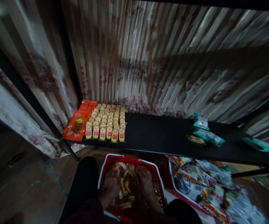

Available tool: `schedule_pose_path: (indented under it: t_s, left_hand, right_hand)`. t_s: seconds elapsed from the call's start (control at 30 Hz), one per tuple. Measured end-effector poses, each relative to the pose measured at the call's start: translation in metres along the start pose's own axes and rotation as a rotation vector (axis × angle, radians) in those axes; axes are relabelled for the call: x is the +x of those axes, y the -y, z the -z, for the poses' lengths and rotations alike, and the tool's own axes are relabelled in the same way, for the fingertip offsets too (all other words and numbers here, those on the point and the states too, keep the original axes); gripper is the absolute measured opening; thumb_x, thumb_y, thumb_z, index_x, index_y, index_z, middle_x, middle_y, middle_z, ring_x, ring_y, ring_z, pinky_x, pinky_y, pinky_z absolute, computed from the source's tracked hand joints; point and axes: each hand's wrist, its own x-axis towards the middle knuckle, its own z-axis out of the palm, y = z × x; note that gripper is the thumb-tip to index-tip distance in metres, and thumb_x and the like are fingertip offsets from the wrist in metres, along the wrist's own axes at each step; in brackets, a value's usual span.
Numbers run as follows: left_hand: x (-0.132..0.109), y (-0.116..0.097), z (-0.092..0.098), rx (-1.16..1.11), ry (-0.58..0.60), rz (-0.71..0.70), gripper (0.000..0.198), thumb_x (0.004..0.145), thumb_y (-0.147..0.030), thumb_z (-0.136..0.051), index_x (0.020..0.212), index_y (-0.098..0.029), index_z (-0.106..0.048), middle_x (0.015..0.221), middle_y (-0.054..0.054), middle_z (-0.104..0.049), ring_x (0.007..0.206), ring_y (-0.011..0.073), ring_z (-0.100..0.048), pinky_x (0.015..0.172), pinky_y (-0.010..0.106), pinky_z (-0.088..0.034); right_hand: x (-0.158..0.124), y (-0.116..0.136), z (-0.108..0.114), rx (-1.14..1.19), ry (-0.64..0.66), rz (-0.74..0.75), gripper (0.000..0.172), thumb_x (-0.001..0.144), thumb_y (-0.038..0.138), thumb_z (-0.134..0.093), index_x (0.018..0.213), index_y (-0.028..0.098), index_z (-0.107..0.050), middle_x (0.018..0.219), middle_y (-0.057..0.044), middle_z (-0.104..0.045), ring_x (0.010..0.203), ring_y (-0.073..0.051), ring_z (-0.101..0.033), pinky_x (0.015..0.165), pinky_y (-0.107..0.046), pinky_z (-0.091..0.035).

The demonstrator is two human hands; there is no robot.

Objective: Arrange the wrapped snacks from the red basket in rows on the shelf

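Left hand (112,183) and right hand (145,182) reach into the red basket (159,174) below the shelf's front edge, among loose yellow snacks (125,183) — fingers partly spread, though I cannot tell whether either grips anything. Pressing too hard could crush the snacks. On the black shelf (153,130), upright yellow packets (108,121) stand in close rows, the first right at the front edge — a knock from below could topple it. Orange bags (78,124) lie at the left end.
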Motion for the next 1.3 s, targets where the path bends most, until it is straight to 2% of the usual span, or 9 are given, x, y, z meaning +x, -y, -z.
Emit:
schedule_pose_path:
  t_s: [0.17,0.27,0.4,0.53,0.67,0.87,1.07,1.17,1.3]
  left_hand:
    - [0.016,-0.016,0.055,-0.035,-0.322,-0.337,0.049,0.092,-0.023,-0.03,0.135,-0.025,-0.052,0.148,0.003,-0.042,0.136,0.0263,-0.035,0.113,0.046,-0.026]
    - [0.049,-0.029,0.106,0.004,-0.519,-0.326,0.05,0.092,-0.024,-0.034,0.141,-0.026,-0.045,0.156,0.002,-0.025,0.146,0.0288,-0.01,0.117,0.05,-0.015]
    - [0.101,-0.043,0.164,0.074,-0.682,-0.213,0.057,0.091,-0.034,-0.04,0.146,-0.022,-0.035,0.158,0.004,-0.02,0.146,0.0325,0.004,0.118,0.053,-0.008]
    - [0.134,-0.045,0.184,0.121,-0.75,-0.239,0.056,0.09,-0.04,-0.044,0.143,-0.024,-0.041,0.155,0.006,-0.029,0.145,0.0341,-0.01,0.117,0.054,-0.015]
    - [0.144,-0.043,0.181,0.159,-0.769,-0.246,0.051,0.09,-0.042,-0.043,0.136,-0.021,-0.051,0.149,0.009,-0.039,0.142,0.0337,-0.025,0.116,0.052,-0.02]
    - [0.148,-0.044,0.182,0.151,-0.812,-0.266,0.049,0.09,-0.039,-0.044,0.133,-0.017,-0.054,0.145,0.013,-0.044,0.141,0.0341,-0.026,0.115,0.054,-0.021]
    - [0.106,-0.047,0.181,-0.014,-0.885,-0.488,0.042,0.089,-0.029,-0.046,0.128,-0.015,-0.056,0.144,0.013,-0.046,0.142,0.0304,-0.024,0.113,0.052,-0.026]
    - [0.061,-0.042,0.142,-0.136,-0.596,-0.632,0.036,0.09,-0.022,-0.04,0.118,-0.017,-0.062,0.125,0.009,-0.062,0.127,0.022,-0.047,0.109,0.041,-0.037]
    - [0.012,-0.029,0.063,-0.075,0.074,-0.339,0.051,0.086,-0.024,-0.041,0.136,-0.018,-0.049,0.145,0.011,-0.045,0.133,0.0264,-0.042,0.111,0.043,-0.034]
  right_hand:
    - [0.058,0.042,0.041,0.41,-0.246,0.115,0.038,0.096,0.035,-0.033,0.116,0.019,-0.06,0.122,-0.011,-0.063,0.117,-0.02,-0.055,0.103,-0.039,-0.041]
    - [0.121,0.067,0.053,0.59,-0.372,0.053,0.051,0.096,0.045,-0.03,0.132,0.016,-0.049,0.141,-0.012,-0.048,0.134,-0.02,-0.041,0.113,-0.043,-0.031]
    - [0.209,0.087,0.053,0.802,-0.29,-0.096,0.073,0.093,0.059,-0.022,0.146,0.01,-0.03,0.154,-0.013,-0.028,0.145,-0.02,-0.02,0.119,-0.044,-0.016]
    - [0.259,0.095,0.047,0.903,-0.192,-0.123,0.082,0.087,0.07,-0.026,0.147,0.013,-0.029,0.156,-0.009,-0.025,0.146,-0.02,-0.015,0.12,-0.04,-0.01]
    - [0.271,0.1,0.038,1.014,-0.101,-0.101,0.074,0.088,0.069,-0.027,0.146,0.024,-0.033,0.151,-0.004,-0.038,0.141,-0.019,-0.031,0.119,-0.039,-0.02]
    - [0.272,0.105,0.035,1.037,-0.129,-0.111,0.068,0.09,0.064,-0.031,0.144,0.024,-0.036,0.148,-0.006,-0.042,0.138,-0.02,-0.037,0.117,-0.042,-0.025]
    - [0.209,0.097,0.059,1.071,-0.524,-0.122,0.056,0.093,0.053,-0.033,0.137,0.019,-0.044,0.139,-0.012,-0.051,0.127,-0.02,-0.049,0.111,-0.043,-0.034]
    - [0.133,0.079,0.055,0.996,-0.56,-0.223,0.045,0.094,0.046,-0.037,0.127,0.019,-0.052,0.123,-0.011,-0.063,0.111,-0.021,-0.06,0.098,-0.041,-0.045]
    - [0.029,0.05,0.019,0.607,-0.063,-0.165,0.032,0.092,0.035,-0.041,0.105,0.02,-0.066,0.107,-0.01,-0.069,0.101,-0.022,-0.063,0.091,-0.037,-0.049]
